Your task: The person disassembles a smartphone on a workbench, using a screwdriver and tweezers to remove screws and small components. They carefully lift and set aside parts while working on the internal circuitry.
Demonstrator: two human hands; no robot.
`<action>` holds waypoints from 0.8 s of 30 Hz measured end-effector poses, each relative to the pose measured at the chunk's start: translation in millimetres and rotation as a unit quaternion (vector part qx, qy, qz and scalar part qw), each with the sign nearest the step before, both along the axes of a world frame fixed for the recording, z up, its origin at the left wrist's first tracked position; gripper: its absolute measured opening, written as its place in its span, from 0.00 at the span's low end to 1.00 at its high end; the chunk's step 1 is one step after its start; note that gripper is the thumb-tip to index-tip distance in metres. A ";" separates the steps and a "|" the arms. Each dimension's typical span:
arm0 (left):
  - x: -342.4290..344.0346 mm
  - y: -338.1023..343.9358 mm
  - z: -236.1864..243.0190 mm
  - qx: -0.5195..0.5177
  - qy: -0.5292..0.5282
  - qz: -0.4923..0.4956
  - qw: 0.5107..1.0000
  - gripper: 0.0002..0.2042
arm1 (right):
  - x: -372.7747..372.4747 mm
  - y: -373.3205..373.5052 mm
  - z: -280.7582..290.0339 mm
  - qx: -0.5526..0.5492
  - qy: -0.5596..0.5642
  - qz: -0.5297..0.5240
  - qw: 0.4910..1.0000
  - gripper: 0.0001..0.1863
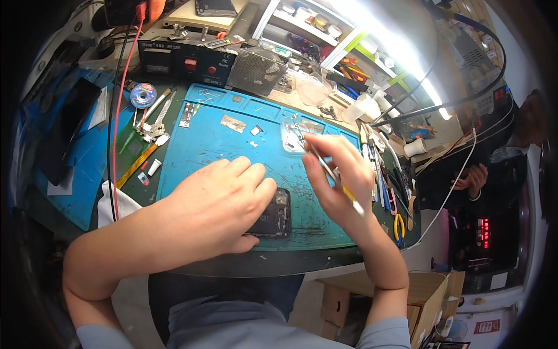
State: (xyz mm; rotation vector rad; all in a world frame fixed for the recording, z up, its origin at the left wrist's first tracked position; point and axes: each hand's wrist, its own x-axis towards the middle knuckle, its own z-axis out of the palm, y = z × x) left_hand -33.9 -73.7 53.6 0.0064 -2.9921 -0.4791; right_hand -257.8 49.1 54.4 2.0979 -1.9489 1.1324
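Observation:
An opened smartphone (282, 214) lies on the blue repair mat (200, 148), its dark inner parts facing up. My left hand (224, 195) covers much of it, fingers curled at the far side and thumb at the near edge. In my right hand (347, 168) is a slim screwdriver (352, 199) with a yellow and white end, pinched between thumb and fingers. Its far end reaches toward a small clear plastic tray (286, 139) of tiny metal parts. My right hand is raised near the tray, apart from the phone.
A black power supply (183, 63) stands behind the mat. Pliers (399, 228) and several hand tools line the right side. A solder spool (143, 95) sits at the left, near hanging red and black cables (119, 116). Another person (488, 168) is at the far right.

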 end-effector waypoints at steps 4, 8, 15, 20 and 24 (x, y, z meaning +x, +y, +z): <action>-2.0 -2.5 -2.6 0.000 0.010 0.009 1.000 0.32 | -10.7 47.7 -10.7 0.017 0.071 0.055 0.996 0.15; -3.3 -3.3 3.1 0.019 -0.023 0.002 1.000 0.37 | -15.6 70.9 -24.6 0.048 0.034 0.104 0.993 0.17; -4.0 -3.6 7.8 0.061 -0.040 0.013 0.997 0.41 | -7.3 67.9 -15.6 0.069 -0.052 0.137 0.987 0.16; -2.1 -0.2 8.2 0.074 -0.032 0.030 0.996 0.42 | -0.1 65.0 -15.8 0.052 -0.046 0.154 0.986 0.17; -2.0 2.4 9.3 0.071 -0.020 0.034 0.997 0.41 | -3.1 65.4 -24.0 0.052 -0.049 0.169 0.983 0.18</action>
